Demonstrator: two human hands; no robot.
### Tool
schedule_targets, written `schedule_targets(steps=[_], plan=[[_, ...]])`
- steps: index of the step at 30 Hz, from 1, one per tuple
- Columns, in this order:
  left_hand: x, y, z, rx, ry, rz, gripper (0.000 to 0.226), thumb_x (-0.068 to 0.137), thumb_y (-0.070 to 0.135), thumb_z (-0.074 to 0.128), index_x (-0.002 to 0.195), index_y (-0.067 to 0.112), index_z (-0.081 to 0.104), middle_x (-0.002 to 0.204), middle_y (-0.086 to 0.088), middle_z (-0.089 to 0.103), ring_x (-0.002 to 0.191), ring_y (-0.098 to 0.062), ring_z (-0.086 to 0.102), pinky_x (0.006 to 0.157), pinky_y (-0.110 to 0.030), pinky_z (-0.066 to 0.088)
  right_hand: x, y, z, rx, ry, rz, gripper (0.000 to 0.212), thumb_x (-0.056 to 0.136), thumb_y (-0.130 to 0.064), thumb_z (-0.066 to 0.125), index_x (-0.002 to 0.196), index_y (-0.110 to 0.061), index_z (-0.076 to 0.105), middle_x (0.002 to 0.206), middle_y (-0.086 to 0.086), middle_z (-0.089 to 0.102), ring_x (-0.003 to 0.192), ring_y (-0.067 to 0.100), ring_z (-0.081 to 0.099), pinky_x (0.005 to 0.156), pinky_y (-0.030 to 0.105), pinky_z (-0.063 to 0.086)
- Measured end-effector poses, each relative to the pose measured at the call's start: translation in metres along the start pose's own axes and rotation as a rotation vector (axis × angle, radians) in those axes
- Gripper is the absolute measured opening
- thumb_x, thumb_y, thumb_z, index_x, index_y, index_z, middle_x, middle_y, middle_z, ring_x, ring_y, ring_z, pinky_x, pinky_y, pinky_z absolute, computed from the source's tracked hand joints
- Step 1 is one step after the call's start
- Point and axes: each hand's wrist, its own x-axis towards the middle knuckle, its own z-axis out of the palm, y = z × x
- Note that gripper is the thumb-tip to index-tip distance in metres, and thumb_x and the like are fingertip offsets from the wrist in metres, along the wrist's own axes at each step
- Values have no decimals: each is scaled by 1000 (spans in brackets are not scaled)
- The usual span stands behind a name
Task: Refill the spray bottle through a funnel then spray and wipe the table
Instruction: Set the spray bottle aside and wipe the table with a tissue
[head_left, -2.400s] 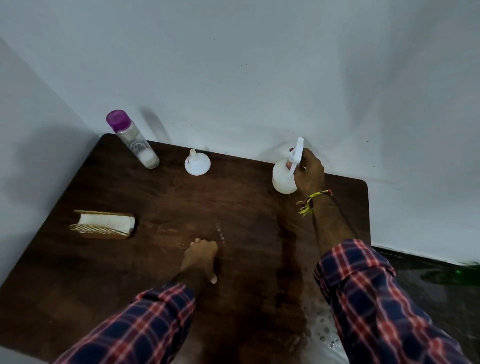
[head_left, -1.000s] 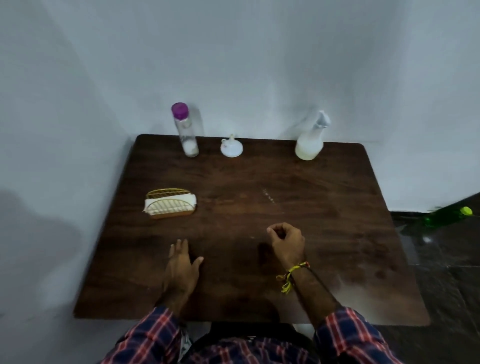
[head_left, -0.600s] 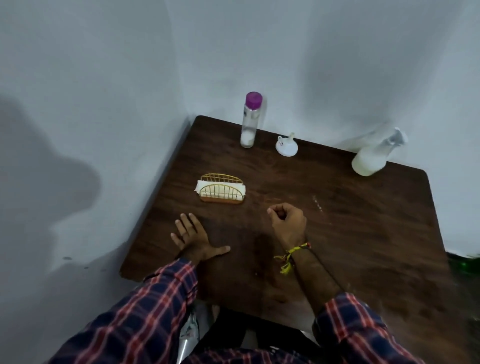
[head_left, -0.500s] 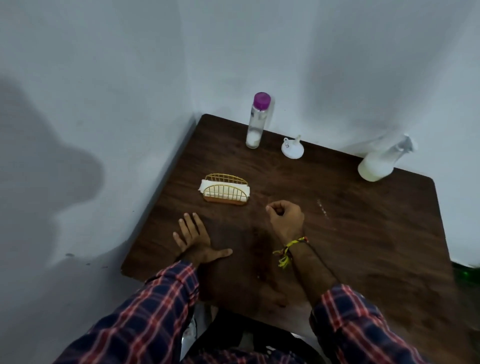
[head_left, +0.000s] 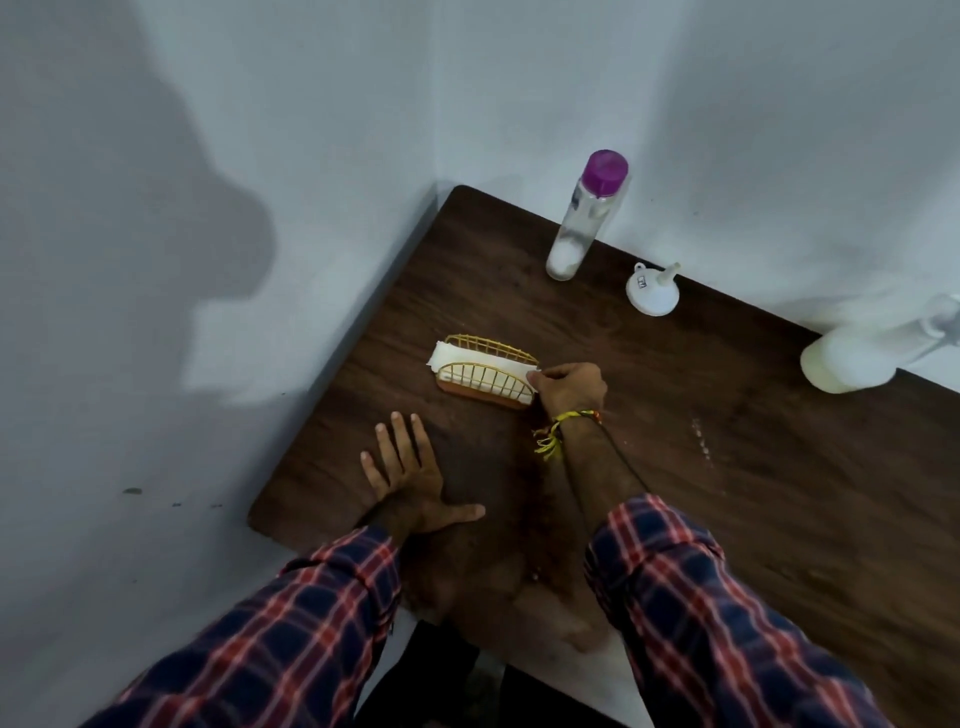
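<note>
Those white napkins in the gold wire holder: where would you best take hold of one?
Pinch the corner sticking out at the holder's right end, where the right hand already is. The napkins stand on edge between wire sides, so pull up and out.

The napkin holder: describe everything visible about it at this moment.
The napkin holder is a gold wire rack with two arched sides on a brown base, standing upright near the table's left edge. White napkins stand packed between the arches. The right hand pinches the napkins' right end; the left hand lies flat nearby, apart.
</note>
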Motion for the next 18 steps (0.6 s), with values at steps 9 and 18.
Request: schedule_targets(steps=[9, 18], plan=[[0, -2, 0, -4, 15, 25, 158, 49, 92, 57, 140, 6, -38, 146, -21, -45, 136, -43, -38, 108, -65, -17, -2, 4, 11, -43, 86, -20, 16, 78, -27, 81, 90, -18, 79, 95, 1, 75, 91, 15, 67, 78, 23, 50], [0, -5, 1, -6, 21, 30, 159, 48, 92, 58, 140, 6, -39, 146, -21, -45, 136, -43, -38, 109, -64, -16, -8, 0, 12, 10, 96, -91, 5, 77, -22, 78, 79, -23, 73, 86, -2, 73, 79, 10, 62, 71, 20, 45]])
